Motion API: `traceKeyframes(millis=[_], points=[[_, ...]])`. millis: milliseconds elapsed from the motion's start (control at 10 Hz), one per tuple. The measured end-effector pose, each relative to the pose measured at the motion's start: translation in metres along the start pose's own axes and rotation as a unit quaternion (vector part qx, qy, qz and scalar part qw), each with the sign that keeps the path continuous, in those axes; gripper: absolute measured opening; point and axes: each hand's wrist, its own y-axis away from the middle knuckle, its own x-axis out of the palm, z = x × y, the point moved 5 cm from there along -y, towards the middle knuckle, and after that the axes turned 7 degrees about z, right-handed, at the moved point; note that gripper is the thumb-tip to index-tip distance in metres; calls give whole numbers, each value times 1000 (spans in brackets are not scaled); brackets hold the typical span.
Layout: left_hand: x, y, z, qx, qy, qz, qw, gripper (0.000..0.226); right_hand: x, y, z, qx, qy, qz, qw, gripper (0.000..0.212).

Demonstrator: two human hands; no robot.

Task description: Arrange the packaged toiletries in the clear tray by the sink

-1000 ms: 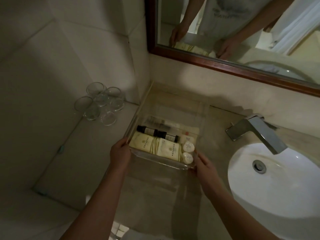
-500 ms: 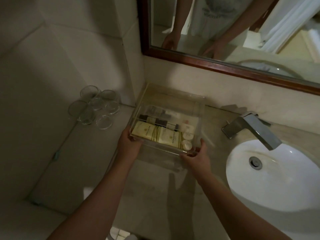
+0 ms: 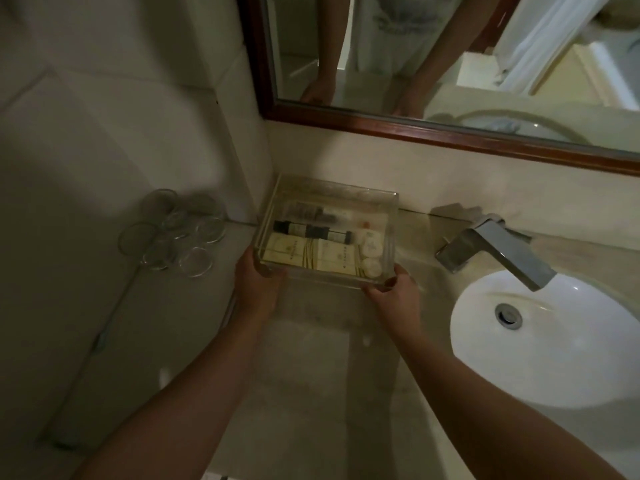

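At the near corners of the clear tray (image 3: 392,220), the left hand (image 3: 258,282) and the right hand (image 3: 394,296) are holding on, fingers curling round its edge. The tray is sitting on the surface (image 3: 311,358) in the corner by the wall (image 3: 346,157). Inside, cream packets (image 3: 311,256), dark tubes (image 3: 311,232) and small round white packs (image 3: 370,251) are lying in rows. The sink (image 3: 554,348) is sitting to its right, glass cups (image 3: 176,233) to its left.

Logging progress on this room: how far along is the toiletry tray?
Done: cream packets, dark tubes and round white packs lie in rows inside the clear tray. In hand: the left hand and right hand grip its near corners. Left: probably settling it by the wall and letting go.
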Motion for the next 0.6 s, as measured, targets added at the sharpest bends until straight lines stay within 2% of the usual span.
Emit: traceKeyframes(millis=[200, 300, 400, 500, 600], points=[[3, 1, -22, -8, -8, -42, 999, 46, -4, -17, -7, 42, 47, -1, 998, 59], [6, -5, -28, -7, -33, -67, 997, 46, -7, -23, -6, 59, 31, 15, 998, 50], [7, -7, -28, -13, -84, -57, 995, 48, -11, -27, -9, 91, 35, 42, 994, 54], [2, -7, -36, 30, -112, -42, 992, 36, -15, -29, -9, 107, 44, 114, 987, 53], [-20, 29, -14, 26, -62, -62, 996, 34, -31, 0, -12, 99, 43, 142, 984, 49]])
